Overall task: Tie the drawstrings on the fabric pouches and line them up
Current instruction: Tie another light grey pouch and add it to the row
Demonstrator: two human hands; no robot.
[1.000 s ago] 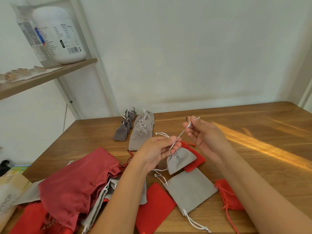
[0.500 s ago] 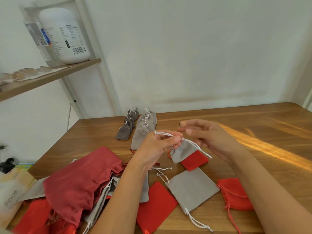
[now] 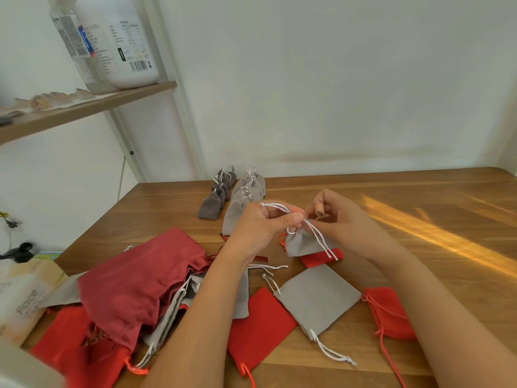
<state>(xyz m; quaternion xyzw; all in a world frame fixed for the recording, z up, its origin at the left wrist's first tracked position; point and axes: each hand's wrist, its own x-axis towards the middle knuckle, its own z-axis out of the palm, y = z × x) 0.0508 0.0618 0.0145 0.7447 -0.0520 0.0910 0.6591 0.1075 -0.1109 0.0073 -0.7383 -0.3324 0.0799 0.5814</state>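
Observation:
A small light grey pouch (image 3: 303,245) hangs just above the table, cinched at its neck. My left hand (image 3: 263,222) pinches its white drawstrings (image 3: 317,236) at the neck, with a loop sticking up to the left and two ends trailing down right. My right hand (image 3: 338,217) is close beside it, fingers curled at the strings near the neck. Two rows of tied pouches stand at the back: dark grey ones (image 3: 216,196) and light grey ones (image 3: 243,197).
Loose pouches lie on the wooden table (image 3: 419,233): a flat grey one (image 3: 319,299), red ones (image 3: 258,329) (image 3: 390,312) (image 3: 321,257), and a heap with a large dark red bag (image 3: 140,284) at left. A shelf (image 3: 84,107) with a white bottle (image 3: 123,43) is upper left.
My right hand let go of the string it had stretched up and right, and came in close to the pouch's neck. The pouch rose slightly; the free ends now hang down.

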